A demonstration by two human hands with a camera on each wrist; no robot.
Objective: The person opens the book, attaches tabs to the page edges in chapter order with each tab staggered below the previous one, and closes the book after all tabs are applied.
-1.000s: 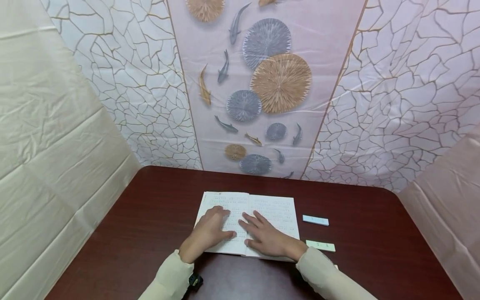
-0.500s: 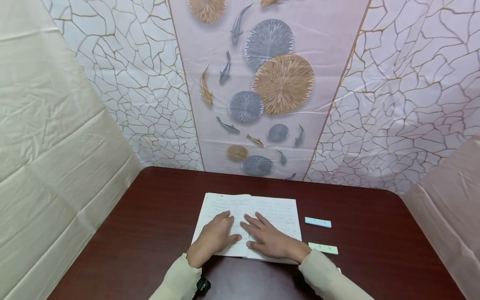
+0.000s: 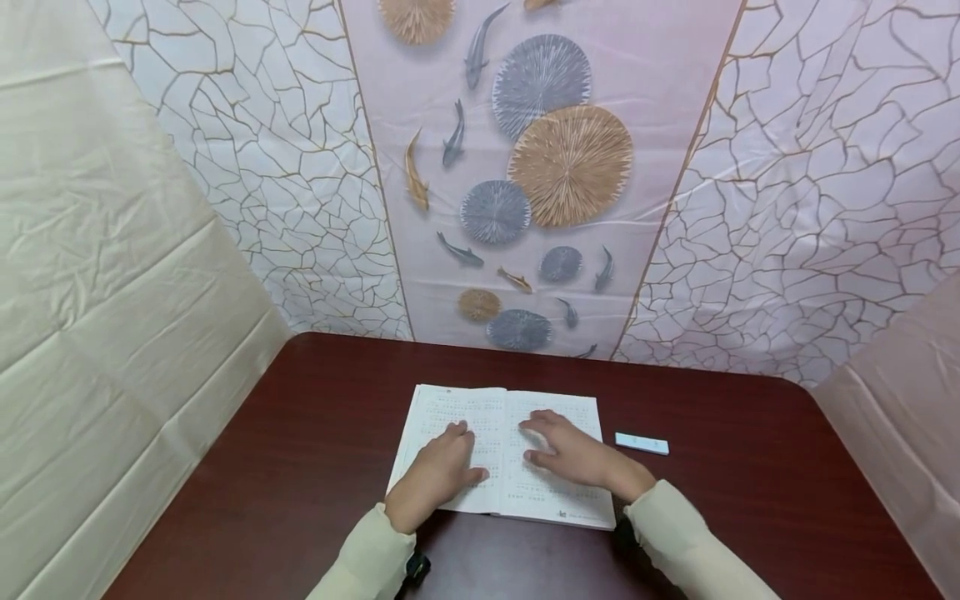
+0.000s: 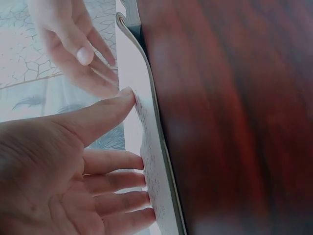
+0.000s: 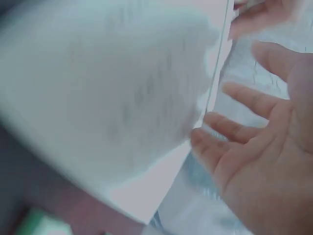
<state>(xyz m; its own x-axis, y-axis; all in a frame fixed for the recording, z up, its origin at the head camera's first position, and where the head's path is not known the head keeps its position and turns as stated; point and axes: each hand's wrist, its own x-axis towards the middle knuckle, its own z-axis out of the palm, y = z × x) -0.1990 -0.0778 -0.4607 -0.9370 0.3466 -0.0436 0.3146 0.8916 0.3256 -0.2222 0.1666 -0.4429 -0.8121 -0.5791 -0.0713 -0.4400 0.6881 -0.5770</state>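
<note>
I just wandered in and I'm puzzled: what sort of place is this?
Probably a small reading or study booth, screened off rather than a real room. A dark red-brown wooden table holds an open white printed book under both hands, and creased plastic sheets printed with fish and lily pads wall it in.

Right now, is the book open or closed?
Open. The book lies flat on the table, both printed pages showing, with the hands resting on them.

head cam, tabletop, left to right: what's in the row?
left hand on the left page → right hand on the right page of the open book → pale blue strip on the table, apart from the book.
</note>
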